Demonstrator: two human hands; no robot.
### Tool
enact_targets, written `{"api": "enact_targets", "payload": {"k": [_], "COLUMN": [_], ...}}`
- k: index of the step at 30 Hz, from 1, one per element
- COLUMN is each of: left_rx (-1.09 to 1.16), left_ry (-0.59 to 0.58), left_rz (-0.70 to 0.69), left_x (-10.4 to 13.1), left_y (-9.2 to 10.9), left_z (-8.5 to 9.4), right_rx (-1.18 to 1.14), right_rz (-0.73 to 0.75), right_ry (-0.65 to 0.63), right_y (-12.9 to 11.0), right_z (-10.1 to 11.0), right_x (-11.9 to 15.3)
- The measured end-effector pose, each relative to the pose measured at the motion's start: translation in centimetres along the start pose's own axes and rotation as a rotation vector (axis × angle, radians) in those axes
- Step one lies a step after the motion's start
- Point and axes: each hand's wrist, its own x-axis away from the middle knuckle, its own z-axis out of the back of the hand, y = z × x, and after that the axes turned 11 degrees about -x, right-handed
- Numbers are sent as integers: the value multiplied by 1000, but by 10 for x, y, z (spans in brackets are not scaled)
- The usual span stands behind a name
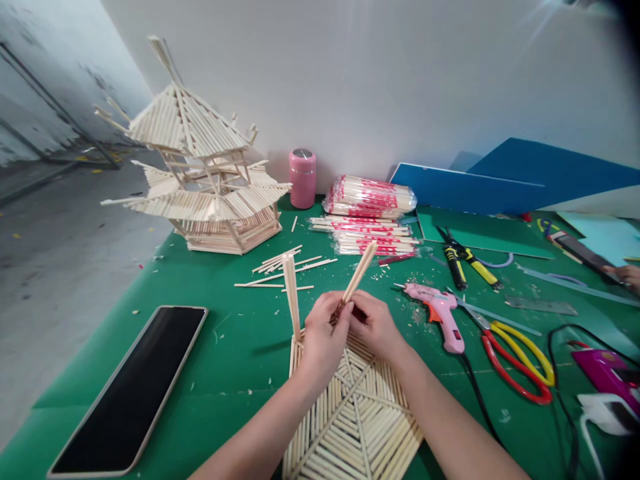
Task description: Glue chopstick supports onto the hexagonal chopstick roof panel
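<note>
My left hand (325, 330) and my right hand (373, 323) are closed together around the lower part of a small bundle of wooden sticks (361, 270). The bundle leans to the right above the far edge of a flat stick base (355, 413). Its foot is hidden by my fingers. On the base's far left corner stands another stick bundle (291, 297), upright and untouched. The base is made of sticks laid in triangular sections and lies under my wrists.
A stick pavilion model (200, 173) stands at the back left, a black phone (131, 390) at the left. Loose sticks (285, 270), packaged sticks (370, 197) and a pink cup (303, 179) lie beyond. Rightward are a glue gun (440, 310), scissors (517, 360), pliers (467, 260) and a person's hand (629, 277).
</note>
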Motion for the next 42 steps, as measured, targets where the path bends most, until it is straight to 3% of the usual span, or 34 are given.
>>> {"api": "enact_targets", "payload": {"k": [42], "left_rx": [-49], "left_ry": [16], "left_rz": [-36], "left_x": [1], "left_y": [2], "left_z": [4], "right_rx": [18], "right_rz": [-2], "right_ry": [7], "right_y": [-2], "right_z": [-2], "right_x": [0]}}
